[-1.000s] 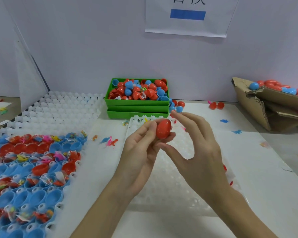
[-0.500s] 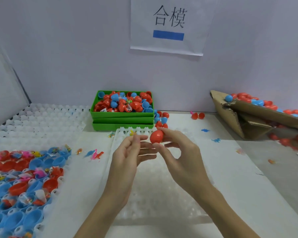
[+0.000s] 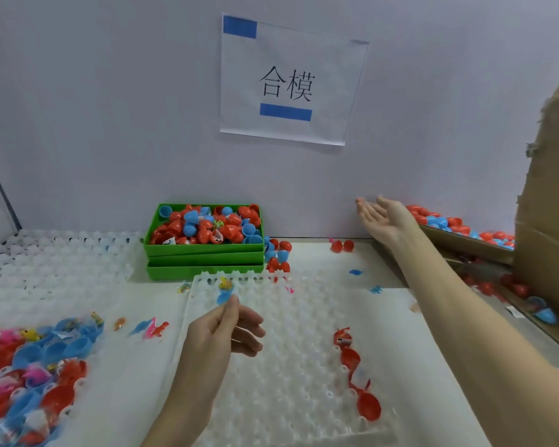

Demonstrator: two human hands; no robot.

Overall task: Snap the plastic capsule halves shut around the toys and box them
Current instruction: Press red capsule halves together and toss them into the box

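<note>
The right hand [image 3: 384,217] is stretched out to the far right, palm up and fingers straight, holding nothing, just beside the cardboard box [image 3: 549,221] that lies open with red and blue capsules [image 3: 449,222] piled in it. The left hand [image 3: 226,327] hovers over the clear dimpled tray [image 3: 288,366] in the middle of the surface [image 3: 433,350], its thumb and forefinger pinching a blue capsule half [image 3: 224,296] with a small yellow toy [image 3: 224,283] at its top. A few red capsule halves [image 3: 359,375] sit along the right side of that tray. Farther back stand stacked green bins [image 3: 204,256] full of loose red and blue halves. At the near left another tray [image 3: 29,366] holds blue and red halves with bagged toys.
</note>
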